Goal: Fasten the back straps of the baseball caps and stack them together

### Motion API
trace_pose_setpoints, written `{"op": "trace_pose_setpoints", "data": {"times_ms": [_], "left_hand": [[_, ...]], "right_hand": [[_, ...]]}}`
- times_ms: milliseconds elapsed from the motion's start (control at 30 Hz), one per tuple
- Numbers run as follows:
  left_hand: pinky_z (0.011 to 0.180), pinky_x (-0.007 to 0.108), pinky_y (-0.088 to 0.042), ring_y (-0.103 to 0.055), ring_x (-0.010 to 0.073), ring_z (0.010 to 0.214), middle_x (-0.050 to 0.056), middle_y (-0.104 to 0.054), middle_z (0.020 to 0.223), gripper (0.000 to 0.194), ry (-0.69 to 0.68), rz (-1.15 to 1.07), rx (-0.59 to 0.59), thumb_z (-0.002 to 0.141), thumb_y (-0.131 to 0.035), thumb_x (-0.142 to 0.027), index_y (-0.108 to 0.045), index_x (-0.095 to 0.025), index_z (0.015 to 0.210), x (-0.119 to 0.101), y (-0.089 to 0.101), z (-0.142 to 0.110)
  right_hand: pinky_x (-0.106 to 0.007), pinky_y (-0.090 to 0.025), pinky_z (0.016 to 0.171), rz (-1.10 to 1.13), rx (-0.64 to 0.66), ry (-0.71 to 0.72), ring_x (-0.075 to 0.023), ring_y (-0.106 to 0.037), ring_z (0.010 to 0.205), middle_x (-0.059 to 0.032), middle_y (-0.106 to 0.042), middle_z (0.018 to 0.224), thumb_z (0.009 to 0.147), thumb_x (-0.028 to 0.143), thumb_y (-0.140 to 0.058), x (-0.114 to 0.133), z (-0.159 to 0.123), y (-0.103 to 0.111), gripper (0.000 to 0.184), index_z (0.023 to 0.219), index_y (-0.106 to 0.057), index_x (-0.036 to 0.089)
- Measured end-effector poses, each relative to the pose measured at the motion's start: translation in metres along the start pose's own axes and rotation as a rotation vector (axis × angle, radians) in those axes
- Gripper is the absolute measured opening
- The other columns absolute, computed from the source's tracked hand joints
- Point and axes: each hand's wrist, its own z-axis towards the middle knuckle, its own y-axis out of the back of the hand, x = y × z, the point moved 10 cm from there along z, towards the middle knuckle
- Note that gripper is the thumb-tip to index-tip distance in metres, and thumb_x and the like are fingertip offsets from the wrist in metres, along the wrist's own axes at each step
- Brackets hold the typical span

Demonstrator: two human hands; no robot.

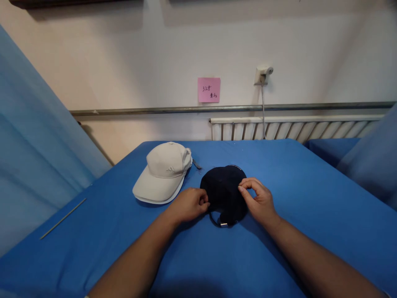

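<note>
A black baseball cap (223,190) lies on the blue-covered table, its back strap and metal buckle toward me. My left hand (194,203) is closed on the cap's left edge, fingers curled in. On the opposite side, my right hand (257,198) pinches the cap's right edge between thumb and forefinger. Just left of the black cap sits a white baseball cap (164,167), apparently stacked on another pale cap whose brim edge shows beneath it. A dark strap end sticks out at the white cap's right.
A thin stick (63,219) lies on the blue cover (198,256) at the left. Blue curtains (40,136) hang on both sides. Behind the table are a metal rail (173,110), a radiator (297,128), a plugged-in socket (262,76) with a cord, and a pink note (209,90).
</note>
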Motion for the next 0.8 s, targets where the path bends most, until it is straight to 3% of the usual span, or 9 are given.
{"op": "trace_pose_setpoints", "data": {"times_ms": [100, 333, 433, 500, 600, 800], "left_hand": [[0.052, 0.024, -0.031, -0.048, 0.0121, 0.055, -0.001, -0.058, 0.063, 0.008, 0.005, -0.058, 0.013, 0.074, -0.056, -0.024, -0.06, -0.019, 0.068, 0.002, 0.0, 0.0], [0.061, 0.025, -0.041, -0.05, 0.0114, 0.062, 0.0, -0.056, 0.069, 0.019, -0.013, -0.589, 0.072, 0.08, -0.061, -0.036, -0.06, -0.017, 0.079, 0.028, 0.025, -0.001], [0.061, 0.025, -0.042, -0.051, 0.0121, 0.063, 0.001, -0.057, 0.07, 0.022, 0.019, -0.58, 0.088, 0.08, -0.062, -0.038, -0.062, -0.016, 0.081, 0.036, 0.022, 0.001], [0.061, 0.025, -0.043, -0.052, 0.0123, 0.065, 0.002, -0.058, 0.072, 0.025, 0.026, -0.543, 0.019, 0.08, -0.062, -0.04, -0.064, -0.016, 0.085, 0.035, 0.025, 0.002], [0.062, 0.025, -0.043, -0.052, 0.012, 0.066, 0.001, -0.058, 0.073, 0.027, 0.005, -0.517, -0.102, 0.079, -0.063, -0.042, -0.064, -0.016, 0.087, 0.025, 0.029, 0.002], [0.06, 0.023, -0.042, -0.053, 0.0113, 0.064, -0.001, -0.058, 0.07, 0.027, -0.017, -0.479, -0.198, 0.079, -0.065, -0.039, -0.065, -0.016, 0.092, 0.003, 0.023, 0.002]], "right_hand": [[-0.036, -0.045, 0.08, -0.017, -0.001, 0.011, -0.0198, -0.059, 0.084, -0.0037, -0.063, 0.086, 0.085, 0.021, -0.058, 0.001, 0.001, 0.0, 0.01, 0.075, -0.061, 0.024], [-0.033, -0.046, 0.077, -0.016, -0.123, -0.036, -0.0174, -0.058, 0.082, -0.0032, -0.062, 0.085, 0.087, 0.024, -0.056, -0.016, 0.003, 0.014, 0.012, 0.076, -0.059, 0.022], [-0.033, -0.046, 0.077, -0.025, -0.086, -0.007, -0.0169, -0.059, 0.082, -0.003, -0.062, 0.086, 0.087, 0.024, -0.057, -0.013, 0.002, 0.008, 0.011, 0.076, -0.059, 0.021], [-0.033, -0.047, 0.077, -0.034, -0.065, 0.014, -0.0165, -0.059, 0.081, -0.0027, -0.062, 0.085, 0.087, 0.023, -0.057, -0.009, 0.001, 0.005, 0.011, 0.076, -0.06, 0.021], [-0.033, -0.047, 0.077, -0.045, -0.057, 0.024, -0.0163, -0.059, 0.08, -0.0025, -0.062, 0.085, 0.087, 0.022, -0.057, -0.004, 0.0, 0.003, 0.012, 0.076, -0.059, 0.021], [-0.033, -0.047, 0.078, -0.045, -0.013, 0.034, -0.0159, -0.059, 0.081, -0.0022, -0.062, 0.085, 0.088, 0.02, -0.056, 0.0, -0.002, -0.002, 0.012, 0.076, -0.058, 0.021]]}}
